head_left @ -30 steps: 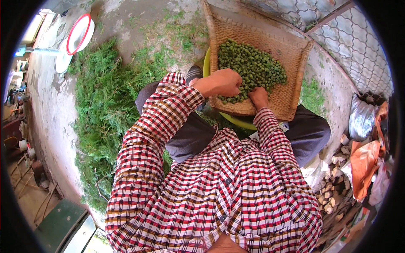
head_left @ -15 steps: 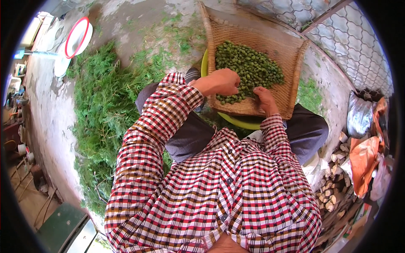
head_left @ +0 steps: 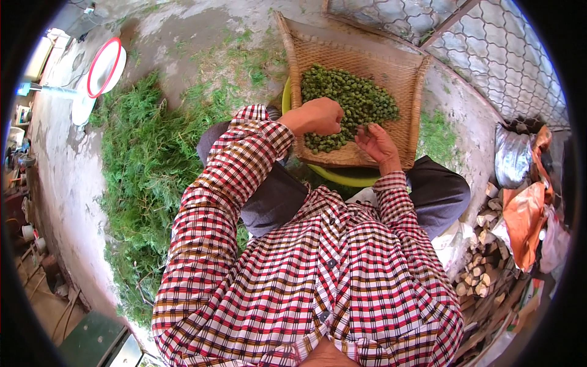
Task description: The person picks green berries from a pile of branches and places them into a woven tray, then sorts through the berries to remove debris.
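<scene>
A wicker winnowing basket [head_left: 403,137] rests tilted on a yellow-green basin [head_left: 345,177] in front of my knees. Small round green cones or seed pods [head_left: 354,92] lie heaped in it. Over the heap's left side is my left hand [head_left: 321,116], its fingers curled closed; whatever they hold is hidden. My right hand [head_left: 379,147] hovers at the heap's near edge, palm turned partly up. Its thumb and fingertips come together around something too small to name.
Cut green conifer branches [head_left: 153,177] cover the ground at my left. Farther left is a white basin with a red rim [head_left: 105,67]. Chopped firewood [head_left: 480,269], an orange sack [head_left: 524,226] and a silvery bag [head_left: 512,158] lie at right. Patterned wire fencing [head_left: 489,55] stands behind.
My right hand has turned its palm upward and its fingers have loosened a little. The left hand stays closed over the heap. The whole view has shifted slightly.
</scene>
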### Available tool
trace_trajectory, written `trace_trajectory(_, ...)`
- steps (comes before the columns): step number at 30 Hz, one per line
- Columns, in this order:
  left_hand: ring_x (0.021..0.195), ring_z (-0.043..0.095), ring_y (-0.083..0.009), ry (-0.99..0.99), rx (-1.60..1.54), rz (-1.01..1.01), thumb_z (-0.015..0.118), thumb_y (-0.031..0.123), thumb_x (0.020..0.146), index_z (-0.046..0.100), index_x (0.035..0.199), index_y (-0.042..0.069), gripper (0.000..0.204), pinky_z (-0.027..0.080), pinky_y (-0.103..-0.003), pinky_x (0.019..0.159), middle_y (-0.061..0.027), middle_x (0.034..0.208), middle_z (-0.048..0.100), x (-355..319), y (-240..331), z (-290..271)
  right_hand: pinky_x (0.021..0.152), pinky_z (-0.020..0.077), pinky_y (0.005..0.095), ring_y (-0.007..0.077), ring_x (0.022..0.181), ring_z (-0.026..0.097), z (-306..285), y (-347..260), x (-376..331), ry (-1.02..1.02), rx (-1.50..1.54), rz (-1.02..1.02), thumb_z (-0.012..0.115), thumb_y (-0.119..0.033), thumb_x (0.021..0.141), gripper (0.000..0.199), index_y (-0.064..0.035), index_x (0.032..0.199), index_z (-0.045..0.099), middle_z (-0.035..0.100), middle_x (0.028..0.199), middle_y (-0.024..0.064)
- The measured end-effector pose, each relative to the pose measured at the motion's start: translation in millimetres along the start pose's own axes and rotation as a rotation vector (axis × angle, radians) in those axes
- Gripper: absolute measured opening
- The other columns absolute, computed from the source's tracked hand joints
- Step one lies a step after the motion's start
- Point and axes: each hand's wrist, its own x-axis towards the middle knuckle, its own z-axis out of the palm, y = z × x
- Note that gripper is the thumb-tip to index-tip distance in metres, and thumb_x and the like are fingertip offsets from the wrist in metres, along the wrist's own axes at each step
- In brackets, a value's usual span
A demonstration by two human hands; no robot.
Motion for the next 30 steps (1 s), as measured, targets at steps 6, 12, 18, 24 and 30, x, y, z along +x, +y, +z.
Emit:
trace_trajectory(6, 0.071, 0.060, -0.0288, -0.003, 0.006, 0.013, 0.059, 0.020, 0.072, 0.063, 0.079, 0.001, 0.020, 0.046, -0.038, 0.065, -0.0149, 0.074, 0.062, 5.3, 2.1, -3.5, 0.072, 0.0490, 0.0340, 0.0196, 0.071, 0.058, -55.2, -74.6, -9.4, -0.023, -0.023, -0.235, 0.062, -0.012, 0.080, 0.015, -0.0001, 0.085, 0.054, 0.060, 0.082, 0.0095)
trace_trajectory(12, 0.071, 0.059, -0.0295, 0.048, -0.034, -0.005, 0.058, 0.020, 0.073, 0.062, 0.078, 0.000, 0.021, 0.046, -0.037, 0.065, -0.0154, 0.073, 0.062, -11.2, 1.0, -10.2, 0.068, 0.0478, 0.0339, 0.0199, 0.066, 0.055, -37.2, -101.8, -36.2, 0.282, 0.459, -0.741, 0.062, -0.016, 0.081, 0.021, 0.0004, 0.090, 0.053, 0.059, 0.077, 0.0097)
trace_trajectory(18, 0.071, 0.059, -0.0294, 0.080, -0.041, 0.000, 0.058, 0.020, 0.073, 0.062, 0.079, 0.000, 0.021, 0.046, -0.038, 0.065, -0.0154, 0.073, 0.062, -5.8, -3.5, -6.8, 0.056, 0.0473, 0.0323, 0.0194, 0.059, 0.056, -10.2, -5.0, 10.7, 0.301, -0.776, -0.179, 0.060, -0.010, 0.077, 0.009, -0.0015, 0.080, 0.062, 0.060, 0.067, 0.0087)
trace_trajectory(24, 0.068, 0.059, -0.0297, 0.140, -0.039, 0.020, 0.059, 0.020, 0.071, 0.062, 0.076, 0.000, 0.021, 0.045, -0.038, 0.063, -0.0150, 0.069, 0.061, -7.7, -8.8, -5.9, 0.070, 0.0485, 0.0374, 0.0277, 0.072, 0.061, 0.6, 26.7, 38.7, 0.373, -1.785, -0.137, 0.063, -0.021, 0.072, 0.021, -0.0025, 0.082, 0.067, 0.064, 0.081, 0.0167)
trace_trajectory(30, 0.077, 0.060, -0.0299, 0.061, -0.042, -0.076, 0.057, 0.021, 0.073, 0.064, 0.084, 0.005, 0.021, 0.047, -0.039, 0.069, -0.0144, 0.082, 0.063, -9.1, -1.5, -15.5, 0.070, 0.0484, 0.0401, 0.0286, 0.073, 0.061, 3.6, 41.2, 48.8, 0.448, -1.824, -0.113, 0.063, -0.018, 0.074, 0.020, -0.0002, 0.082, 0.067, 0.064, 0.078, 0.0175)
